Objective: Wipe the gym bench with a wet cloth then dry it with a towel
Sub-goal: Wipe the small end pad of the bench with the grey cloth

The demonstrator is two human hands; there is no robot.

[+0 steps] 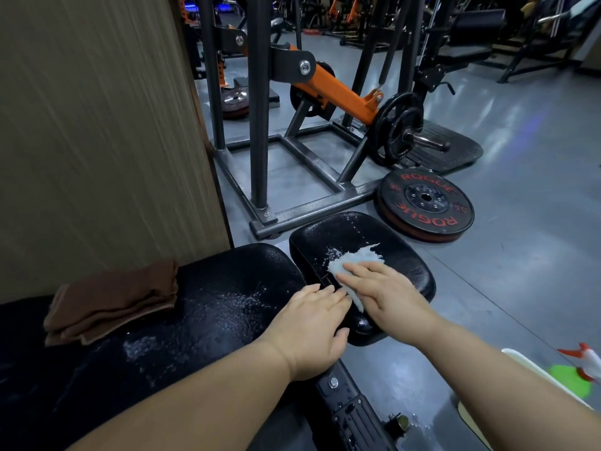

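The black padded gym bench (208, 307) runs from the lower left to a smaller seat pad (351, 236) at the centre, both speckled with wet droplets. My right hand (387, 288) presses flat on a white wet cloth (349, 262) lying on the seat pad. My left hand (312, 330) rests with straight fingers across the gap between the two pads, its fingertips near the cloth. A folded brown towel (110, 301) lies on the long pad at the left.
A wooden wall panel (97, 125) stands left. Beyond the bench is a black and orange machine frame (292, 190) with a loaded plate (396, 128). A Rogue weight plate (426, 203) lies on the grey floor. A spray bottle (585, 362) sits at the right edge.
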